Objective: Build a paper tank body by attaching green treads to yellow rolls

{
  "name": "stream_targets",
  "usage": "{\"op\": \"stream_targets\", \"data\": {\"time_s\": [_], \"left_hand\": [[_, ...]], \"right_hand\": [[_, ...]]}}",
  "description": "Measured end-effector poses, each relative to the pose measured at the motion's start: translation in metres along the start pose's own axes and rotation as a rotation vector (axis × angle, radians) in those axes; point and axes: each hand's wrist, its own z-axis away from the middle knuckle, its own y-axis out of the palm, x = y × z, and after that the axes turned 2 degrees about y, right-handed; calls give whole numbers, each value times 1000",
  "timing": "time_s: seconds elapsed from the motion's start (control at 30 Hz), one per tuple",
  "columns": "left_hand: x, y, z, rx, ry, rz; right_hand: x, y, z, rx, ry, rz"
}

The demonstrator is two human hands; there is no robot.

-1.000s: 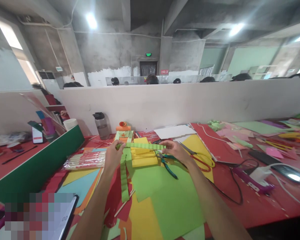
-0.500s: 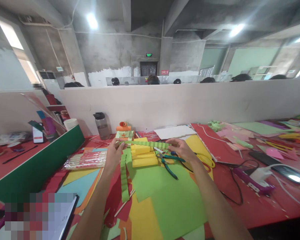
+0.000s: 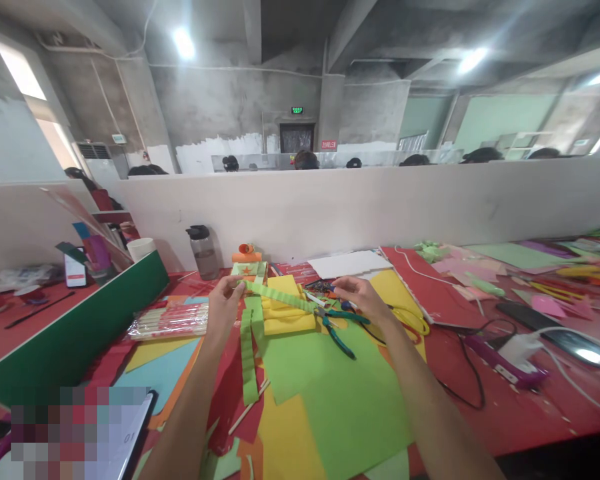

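Note:
My left hand pinches one end of a pleated light-green paper strip. The strip slants down to the right, and its free end comes near the pliers' jaws. My right hand hovers past that end, holding nothing, with thumb and fingers apart. Under the strip are folded yellow paper pieces. Green-handled pliers lie open beside them, below my right hand. Another pleated green strip hangs lengthwise on the table below my left hand. Large green paper sheets spread between my forearms.
A water bottle stands against the white partition. Wrapped sticks and a green divider are at left, with a tablet in front. A purple power strip, cables and paper scraps cover the right side.
My right hand has let go of the strip's right end. That end has dropped and swung left, while my left hand has shifted slightly left with the other end.

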Motion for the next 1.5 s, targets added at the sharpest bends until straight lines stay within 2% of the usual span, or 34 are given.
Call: {"op": "stream_targets", "data": {"time_s": [0.2, 0.33, 0.47, 0.57, 0.67, 0.83, 0.97, 1.07, 1.13, 1.2, 1.3, 1.5], "left_hand": [[2, 2, -1, 25, 16, -21], [-3, 1, 0, 9, 23, -57], [-3, 0, 0, 5, 26, -60], [-2, 0, 0, -2, 16, -48], [-1, 0, 0, -12, -7, -33], [1, 2, 1, -15, -36, -13], [1, 2, 0, 4, -45, -9], [-1, 4, 1, 67, -62, 15], [-1, 9, 4, 143, -77, 49], [-1, 16, 8, 239, -88, 82], [-1, 31, 19, 409, -107, 88], [-5, 51, 41, 592, -141, 91]], "right_hand": [[-1, 18, 1, 255, -57, 103], [-5, 36, 1, 305, -109, 191], [-10, 47, 0, 256, -103, 315], [-11, 45, -1, 215, -80, 374], [-10, 38, 0, 233, -77, 386], [-2, 25, 4, 369, -36, 299], [11, 13, 11, 481, 119, 238], [18, 7, 14, 544, 203, 240], [21, 8, 14, 489, 169, 244], [23, 14, 12, 376, 77, 209], [30, 32, 11, 283, -61, 115], [48, 83, 21, 380, -89, 21]]}}
